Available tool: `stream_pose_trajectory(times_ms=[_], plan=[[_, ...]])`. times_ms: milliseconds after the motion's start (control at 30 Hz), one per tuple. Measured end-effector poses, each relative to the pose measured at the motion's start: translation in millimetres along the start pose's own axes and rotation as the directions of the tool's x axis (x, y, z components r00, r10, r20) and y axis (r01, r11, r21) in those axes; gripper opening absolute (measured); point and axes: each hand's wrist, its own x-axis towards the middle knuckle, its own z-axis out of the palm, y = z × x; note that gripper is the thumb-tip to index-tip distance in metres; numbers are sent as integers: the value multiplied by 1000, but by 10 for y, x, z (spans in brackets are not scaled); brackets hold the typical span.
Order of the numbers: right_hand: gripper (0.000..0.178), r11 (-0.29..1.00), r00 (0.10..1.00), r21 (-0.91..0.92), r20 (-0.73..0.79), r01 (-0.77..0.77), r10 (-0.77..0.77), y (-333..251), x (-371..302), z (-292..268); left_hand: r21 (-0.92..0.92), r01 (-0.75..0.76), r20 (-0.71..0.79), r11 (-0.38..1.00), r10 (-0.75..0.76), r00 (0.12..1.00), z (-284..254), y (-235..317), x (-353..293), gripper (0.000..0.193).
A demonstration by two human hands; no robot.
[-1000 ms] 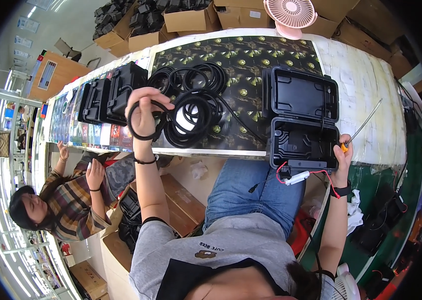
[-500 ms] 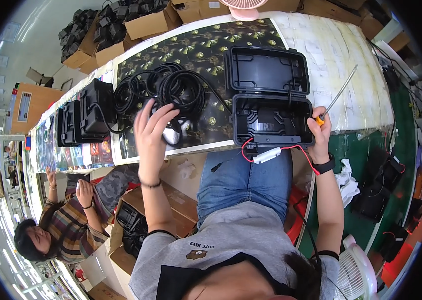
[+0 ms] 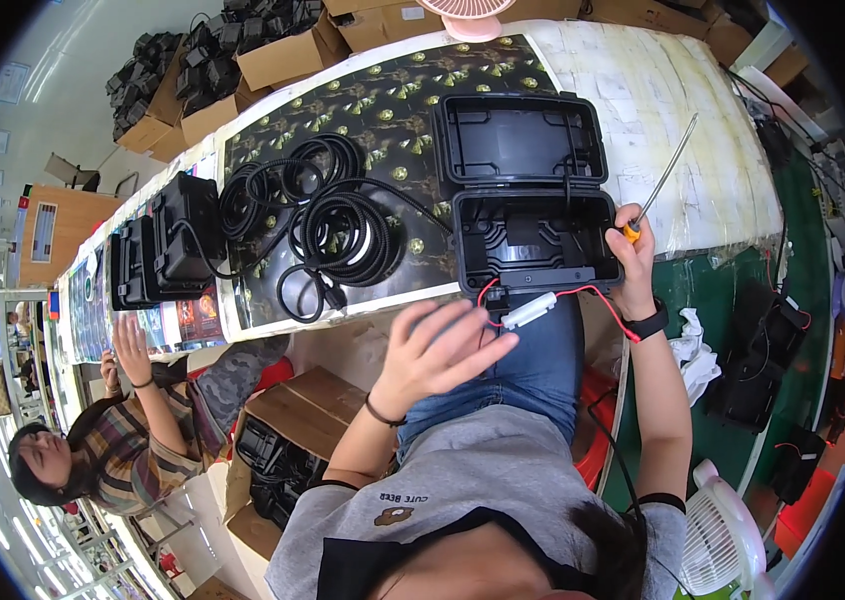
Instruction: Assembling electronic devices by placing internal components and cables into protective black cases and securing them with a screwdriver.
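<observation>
An open black plastic case (image 3: 533, 225) sits at the table's near edge, its lid (image 3: 523, 138) tipped back. A red wire with a white connector (image 3: 528, 311) hangs from its front. My right hand (image 3: 633, 255) grips a screwdriver (image 3: 665, 168) with an orange handle beside the case's right wall, the shaft pointing up and away. My left hand (image 3: 438, 352) hovers in front of the table edge, fingers spread, holding nothing, close to the white connector. Coiled black cables (image 3: 328, 225) lie on the patterned mat to the left of the case.
More black cases (image 3: 168, 245) stand at the left of the table. Cardboard boxes (image 3: 283, 55) line the far edge, with a pink fan (image 3: 468, 12). Another person (image 3: 108, 440) sits at lower left. A white fan (image 3: 723, 535) and boxes stand on the floor.
My left hand has let go of the cable coil and drawn back from the mat to the table's near edge, now open. The view has shifted toward the case.
</observation>
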Motion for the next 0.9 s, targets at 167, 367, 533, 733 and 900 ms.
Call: stream_pose_trajectory(times_ms=[167,367,533,733,900], plan=[[20,1000,1000,9,10,11,-11,5,1,-7,86,-110,-7,990,111,994,177,-53,184,26],[20,1000,1000,-6,14,15,-15,19,19,4,129,-165,53,978,159,986,81,-244,299,18],[20,1000,1000,-7,15,16,-16,24,25,-29,67,-212,233,975,191,953,8,-392,324,14],[19,1000,999,2,35,-8,8,18,33,-35,-657,238,88,715,-241,966,-24,-397,288,27],[17,1000,999,-8,28,18,-17,9,39,-20,-746,576,217,334,-695,685,81,-367,381,20]])
